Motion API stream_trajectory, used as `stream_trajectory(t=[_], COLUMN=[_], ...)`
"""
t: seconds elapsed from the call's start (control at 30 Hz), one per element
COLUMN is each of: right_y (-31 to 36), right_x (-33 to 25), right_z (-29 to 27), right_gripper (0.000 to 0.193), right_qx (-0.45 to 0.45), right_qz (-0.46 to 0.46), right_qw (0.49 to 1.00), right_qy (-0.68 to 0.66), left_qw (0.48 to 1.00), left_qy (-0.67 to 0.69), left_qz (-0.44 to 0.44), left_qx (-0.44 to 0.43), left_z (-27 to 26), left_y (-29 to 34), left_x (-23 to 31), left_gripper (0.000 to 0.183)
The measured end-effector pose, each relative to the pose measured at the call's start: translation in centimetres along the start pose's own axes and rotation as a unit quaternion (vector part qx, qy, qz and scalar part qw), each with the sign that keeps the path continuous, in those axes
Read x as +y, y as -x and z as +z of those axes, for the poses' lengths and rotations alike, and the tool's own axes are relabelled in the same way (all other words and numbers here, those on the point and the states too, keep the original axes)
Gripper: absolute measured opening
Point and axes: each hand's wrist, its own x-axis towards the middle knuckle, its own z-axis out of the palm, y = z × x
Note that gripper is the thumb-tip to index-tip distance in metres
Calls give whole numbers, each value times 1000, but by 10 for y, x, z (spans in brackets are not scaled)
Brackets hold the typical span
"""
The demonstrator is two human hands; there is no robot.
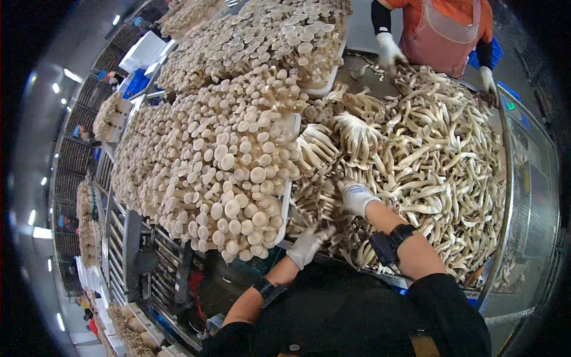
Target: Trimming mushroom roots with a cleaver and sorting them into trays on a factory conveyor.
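In a white glove with darkened fingertips, my left hand (306, 246) is at the near edge of the sorting table, its fingers stretched out toward loose mushrooms, with nothing visible held. My right hand (357, 199), also gloved, reaches farther into the heap, its fingertips dark and partly lost among the mushrooms. Between the two hands lies a clump of brown-stemmed mushrooms (323, 202). Just beyond are pale mushroom clusters (358, 138) with their stems fanned out. Right of my hands spreads a large pile of loose long-stemmed mushrooms (440, 178).
Dense round-capped mushrooms (202, 160) stand in white trays (286, 205) at left. Across the table, a co-worker in an orange top and pink apron (441, 38) has gloved hands (389, 52) at the pile. A metal rail (507, 178) bounds the right; a roller conveyor (162, 268) runs lower left.
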Motion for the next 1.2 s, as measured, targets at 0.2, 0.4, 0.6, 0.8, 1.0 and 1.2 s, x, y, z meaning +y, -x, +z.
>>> stream_trajectory(t=[0.2,0.4,0.6,0.8,1.0,1.2], right_y=[26,103,155,194,220,190], right_x=[-8,7,29,0,14,-36], right_z=[-10,-7,-36,-45,-48,-61], right_gripper=[72,60,58,51,44,28], right_qx=[-127,136,186,329,401,357], right_qz=[15,-14,-35,-65,10,122], right_qw=[991,693,957,916,774,851], right_qy=[-47,-708,-222,-221,-490,-366], left_qw=[944,974,958,954,940,955], left_qy=[-255,32,-19,83,115,90], left_qz=[186,97,94,62,53,86], left_qx=[-93,-201,-270,-281,-317,-270], left_z=[-36,94,120,155,169,165], left_y=[-37,18,16,43,54,49], left_x=[-31,-10,12,12,18,16], left_gripper=[53,35,45,49,51,46])
